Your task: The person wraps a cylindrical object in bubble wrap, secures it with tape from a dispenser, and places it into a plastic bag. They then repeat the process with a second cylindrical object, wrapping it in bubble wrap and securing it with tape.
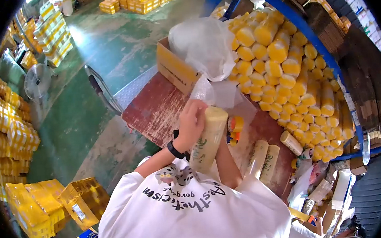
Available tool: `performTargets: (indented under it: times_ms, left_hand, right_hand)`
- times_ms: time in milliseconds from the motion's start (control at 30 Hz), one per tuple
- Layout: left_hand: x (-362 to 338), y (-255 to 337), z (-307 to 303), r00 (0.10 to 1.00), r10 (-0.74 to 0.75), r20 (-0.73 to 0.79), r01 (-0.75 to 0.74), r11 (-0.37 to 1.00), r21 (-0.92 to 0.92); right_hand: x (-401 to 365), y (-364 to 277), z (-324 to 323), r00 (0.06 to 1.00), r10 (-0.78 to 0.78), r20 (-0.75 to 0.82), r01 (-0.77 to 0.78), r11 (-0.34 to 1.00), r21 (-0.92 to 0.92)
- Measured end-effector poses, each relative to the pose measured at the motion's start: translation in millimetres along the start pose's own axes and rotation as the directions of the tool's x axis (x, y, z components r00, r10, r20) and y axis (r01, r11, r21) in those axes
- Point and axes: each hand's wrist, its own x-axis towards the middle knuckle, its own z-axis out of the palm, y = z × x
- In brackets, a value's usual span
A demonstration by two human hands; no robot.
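Note:
A cream cylindrical roll (208, 140) with green writing stands tilted in front of my chest, its round top end toward me. My left hand (193, 120), below which a black band circles the wrist, has its fingers curled closed against the roll's upper left edge. My right forearm (228, 165) passes behind the roll, and the roll hides that hand. Just right of the roll lies an orange and yellow tape dispenser (235, 124) with blue parts. Two similar rolls (269, 164) lie side by side nearer my right side.
A worn red tabletop (147, 111) carries an open cardboard box (175, 68) and a white plastic bag (202, 46). Yellow-ended rolls (280, 71) are piled on a blue-framed rack (316, 42) at right. Another roll (291, 142) lies by the pile. Taped cartons (36, 211) stand left.

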Motion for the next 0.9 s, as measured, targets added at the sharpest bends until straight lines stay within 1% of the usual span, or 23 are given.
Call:
performTargets:
  times_ms: [33,133,167,200,233,300,333,400,433,500,533,600,633,700,733,767,800,833,900]
  left_hand:
    - [1.4,0.1,-2.6,0.99,0.135,-0.034,-0.131,0.986,0.1]
    - [5.6,-14.2,-6.9,0.952,0.288,-0.099,-0.269,0.948,0.17]
    - [5.4,-12.1,-9.4,0.986,0.149,-0.071,-0.139,0.983,0.122]
    - [4.3,-7.8,-12.2,0.999,0.007,-0.032,-0.004,0.997,0.077]
    - [2.5,-5.2,-13.8,0.991,-0.136,0.014,0.135,0.99,0.038]
    - [-0.5,-13.1,-12.4,0.997,0.028,0.072,-0.038,0.99,0.138]
    - [-2.8,-18.3,-10.8,0.989,0.108,0.105,-0.126,0.975,0.184]
    - [-6.7,-26.1,-8.1,0.985,0.097,0.146,-0.13,0.962,0.239]
    - [-6.9,-30.5,-7.1,0.982,0.093,0.162,-0.134,0.954,0.269]
    - [-15.3,-37.4,-3.3,0.944,0.231,0.235,-0.298,0.904,0.306]
    - [-20.3,-38.9,-2.1,0.915,0.294,0.275,-0.375,0.87,0.319]
    - [-25.7,-39.5,-3.2,0.913,0.256,0.318,-0.346,0.898,0.27]
    - [-27.5,-40.7,-4.3,0.909,0.24,0.34,-0.332,0.91,0.246]
    - [-34.9,-58.0,-13.5,0.885,0.122,0.45,-0.201,0.971,0.132]
    - [-40.6,-64.5,-20.3,0.858,0.068,0.509,-0.124,0.989,0.077]
    - [-49.5,-63.7,-29.9,0.799,-0.059,0.599,0.048,0.998,0.034]
    - [-60.2,-59.9,-40.6,0.709,-0.168,0.684,0.22,0.976,0.012]
    - [-66.3,-55.5,-46.3,0.594,-0.258,0.762,0.388,0.922,0.01]
    - [-68.3,-47.3,-50.2,0.537,-0.301,0.788,0.549,0.834,-0.055]
  right_hand:
    - [0.0,-2.1,0.5,1.0,-0.02,-0.002,0.02,1.0,0.0]
    - [-8.3,-10.0,4.0,0.99,-0.132,-0.052,0.128,0.989,-0.07]
    - [-14.4,-15.4,13.9,0.983,-0.169,-0.077,0.16,0.98,-0.117]
    - [-23.7,-22.0,23.9,0.965,-0.231,-0.121,0.194,0.946,-0.259]
    - [-23.2,-19.3,17.7,0.967,-0.206,-0.15,0.162,0.951,-0.264]
    - [-15.7,-9.0,-4.3,0.966,-0.156,-0.206,0.097,0.957,-0.272]
    - [-12.6,-5.3,-14.0,0.964,-0.147,-0.221,0.064,0.936,-0.346]
    - [-7.7,-0.5,-27.3,0.96,-0.131,-0.249,-0.006,0.875,-0.484]
    - [-9.7,-2.1,-20.5,0.952,-0.187,-0.242,0.025,0.837,-0.547]
    - [-22.1,-10.3,11.9,0.932,-0.294,-0.212,0.083,0.742,-0.665]
    - [-25.9,-11.3,22.5,0.92,-0.332,-0.207,0.116,0.737,-0.666]
    - [-34.8,-9.9,34.5,0.892,-0.403,-0.204,0.175,0.724,-0.667]
    - [-38.7,-7.7,32.7,0.904,-0.368,-0.217,0.136,0.729,-0.671]
    - [-49.9,-0.5,21.2,0.922,-0.303,-0.241,0.065,0.735,-0.675]
    - [-52.9,17.3,-27.4,0.927,-0.355,-0.123,0.117,0.585,-0.803]
    - [-58.1,35.9,-76.4,0.923,-0.384,0.0,0.172,0.412,-0.895]
    - [-77.0,32.2,-64.0,0.945,-0.203,-0.256,-0.042,0.701,-0.712]
    - [-96.8,23.4,-41.8,0.9,0.054,-0.432,-0.251,0.875,-0.413]
    - [-123.0,19.8,-32.7,0.884,0.181,-0.432,-0.316,0.911,-0.266]
